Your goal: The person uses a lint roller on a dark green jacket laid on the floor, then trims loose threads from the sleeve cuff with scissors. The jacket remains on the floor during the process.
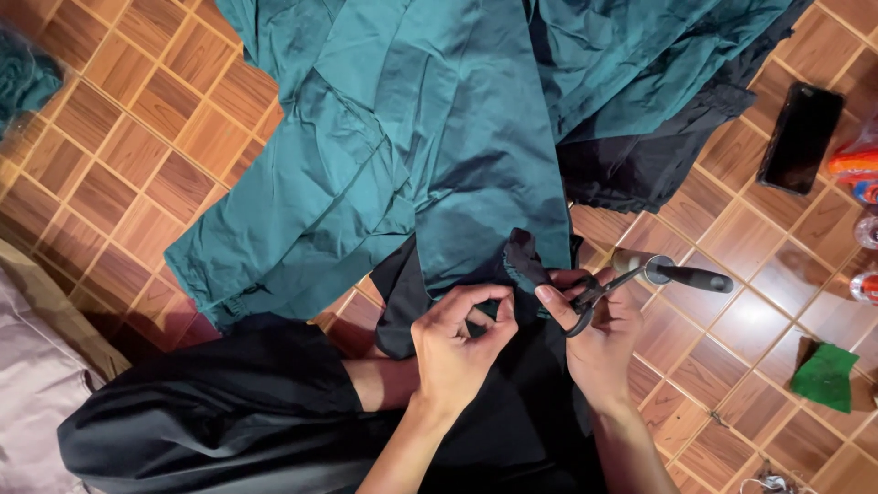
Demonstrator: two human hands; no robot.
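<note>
- A small fold of black fabric (523, 256) is sticking up at the near hem of a wide teal cloth (439, 137), lying just above and between both hands.
- The right hand (599, 343) is closing around dark metal scissors (594, 297), blades pointing up-right, away from the fold.
- The left hand (457, 343) is pinching thumb to forefinger; whether it is holding thread, I cannot tell.
- A black phone (802, 137) and a green scrap (825, 375) are lying well apart on the wooden parquet floor (119, 155).

Bare left hand (453, 352) and right hand (599, 343), no sleeves on the arms, baggy black trousers (219, 412) on the legs.
</note>
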